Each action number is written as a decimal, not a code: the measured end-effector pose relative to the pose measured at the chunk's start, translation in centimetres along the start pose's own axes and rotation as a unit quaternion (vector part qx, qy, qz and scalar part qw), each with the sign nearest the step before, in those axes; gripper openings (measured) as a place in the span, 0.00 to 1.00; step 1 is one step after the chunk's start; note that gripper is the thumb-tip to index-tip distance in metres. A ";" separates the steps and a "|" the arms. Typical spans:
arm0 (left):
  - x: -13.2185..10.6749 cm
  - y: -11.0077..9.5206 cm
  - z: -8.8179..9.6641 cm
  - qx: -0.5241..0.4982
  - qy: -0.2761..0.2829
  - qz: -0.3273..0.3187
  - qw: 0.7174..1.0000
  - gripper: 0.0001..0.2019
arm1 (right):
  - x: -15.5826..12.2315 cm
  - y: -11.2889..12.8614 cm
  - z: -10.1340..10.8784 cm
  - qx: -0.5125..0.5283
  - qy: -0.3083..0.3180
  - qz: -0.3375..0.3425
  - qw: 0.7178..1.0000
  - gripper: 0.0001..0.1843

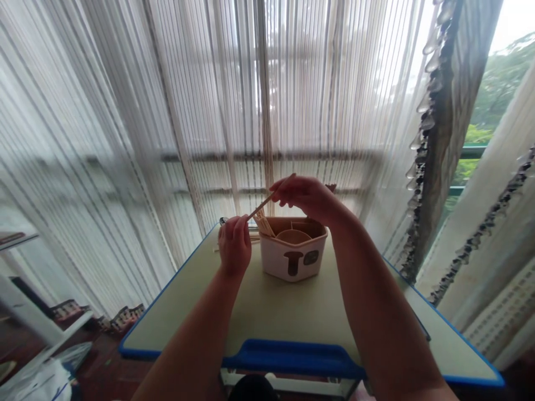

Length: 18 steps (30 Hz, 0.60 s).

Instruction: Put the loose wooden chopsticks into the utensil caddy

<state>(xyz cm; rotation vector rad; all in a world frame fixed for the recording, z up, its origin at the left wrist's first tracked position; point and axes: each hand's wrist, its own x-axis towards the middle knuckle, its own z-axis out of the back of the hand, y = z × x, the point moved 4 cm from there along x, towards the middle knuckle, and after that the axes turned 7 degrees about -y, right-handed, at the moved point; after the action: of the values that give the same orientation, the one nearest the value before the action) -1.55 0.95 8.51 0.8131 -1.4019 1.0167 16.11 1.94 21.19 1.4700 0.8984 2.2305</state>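
Observation:
My left hand [234, 245] is closed around the lower end of a light wooden chopstick [262, 204], to the left of a white and brown divided holder [272, 263]. The stick slants up to the right, and the bent fingers of my right hand [308, 196] grip it near its upper end, above the holder. Several similar chopsticks [264, 225] lean in the holder's left compartment. More thin sticks [254, 238] lie on the table, partly hidden behind my left hand. Something dark [331, 187] shows behind my right wrist; its kind is unclear.
The holder stands on a pale table [288, 312] with a blue rim and a blue front ledge [292, 356]. A small shiny round object [223, 221] sits at the far left corner. Sheer striped curtains [209, 111] hang just beyond. A white frame [45, 328] stands at left.

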 end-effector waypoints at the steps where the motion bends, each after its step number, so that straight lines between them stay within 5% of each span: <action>1: 0.0 -0.3 0.0 -0.001 0.002 0.000 1.000 0.13 | 0.0 0.1 0.3 -0.005 -0.024 0.009 1.000 0.11; 4: 0.0 -1.2 -0.1 0.003 0.015 0.006 1.000 0.13 | -0.3 0.8 2.1 -0.052 -0.148 0.045 0.987 0.13; 8: -0.2 -2.1 -0.2 0.020 0.024 0.019 0.999 0.11 | -1.6 1.8 5.1 -0.150 -0.301 0.102 0.936 0.18; 16: -0.1 -3.0 -0.2 0.024 0.020 0.038 0.999 0.12 | -3.9 2.8 10.4 -0.245 -0.489 0.169 0.820 0.22; 18: -0.1 -3.0 -0.2 0.027 0.020 0.037 0.999 0.12 | -4.2 3.1 11.1 -0.303 -0.477 0.169 0.808 0.22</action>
<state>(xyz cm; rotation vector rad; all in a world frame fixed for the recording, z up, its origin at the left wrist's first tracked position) 1.25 -0.02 8.73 0.7813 -1.3843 1.1261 28.20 0.80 23.28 2.0999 -0.3877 1.3466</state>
